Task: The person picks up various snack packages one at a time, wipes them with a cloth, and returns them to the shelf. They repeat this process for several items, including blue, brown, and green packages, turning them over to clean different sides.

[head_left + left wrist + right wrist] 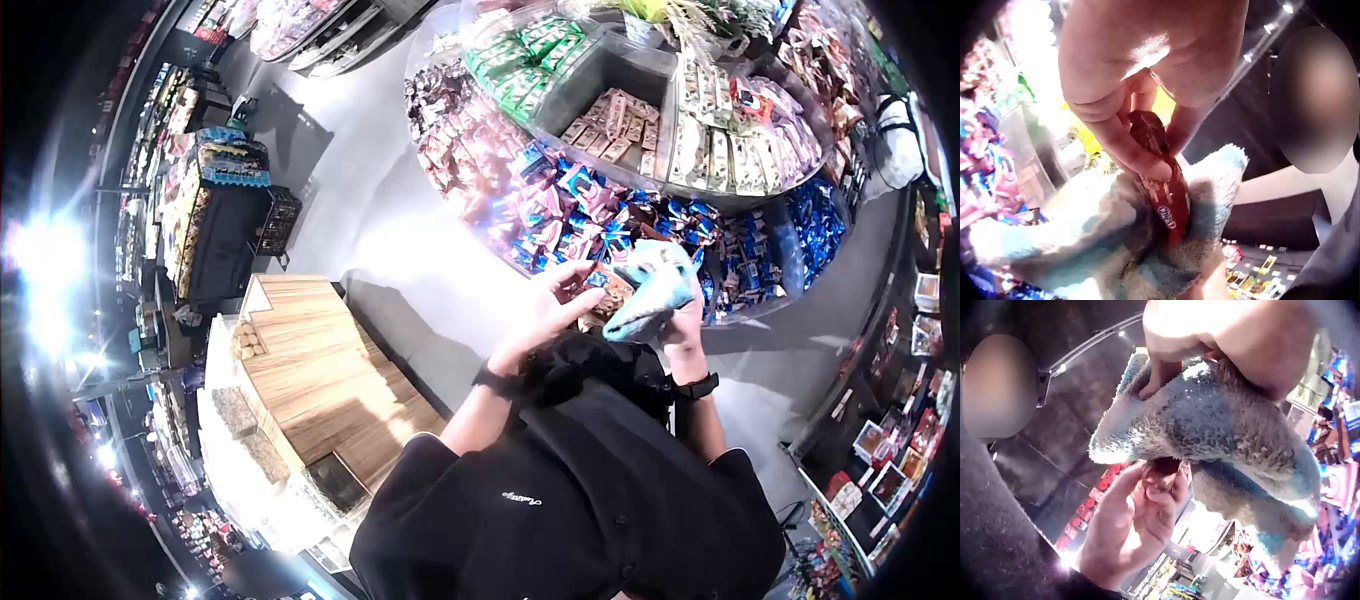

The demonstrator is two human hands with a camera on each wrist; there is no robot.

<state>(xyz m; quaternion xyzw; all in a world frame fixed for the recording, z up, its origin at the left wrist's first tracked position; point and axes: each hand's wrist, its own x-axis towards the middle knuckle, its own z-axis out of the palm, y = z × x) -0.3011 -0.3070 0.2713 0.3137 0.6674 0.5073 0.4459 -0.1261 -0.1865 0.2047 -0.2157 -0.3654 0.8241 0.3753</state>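
In the left wrist view, the left hand (1154, 69) pinches one end of a small red-brown wrapped packet (1169, 209) between thumb and fingers. The packet's other end lies against a fluffy blue and white cloth (1097, 231). The right hand (1235, 337) grips that cloth (1191, 419) from above in the right wrist view, fingers partly hidden in its folds. Below the cloth, the left hand (1138, 519) shows with its fingers curled at the packet. In the head view, the left hand (545, 315) is left of the cloth (655, 290), and the right hand (685, 325) is at its right side.
A round tiered display holds blue and pink packets (570, 210), green packets (525, 60) and boxes (615, 125), just beyond the hands. A wood-topped counter (320, 370) stands at the left, with stocked shelves (890, 470) at the right.
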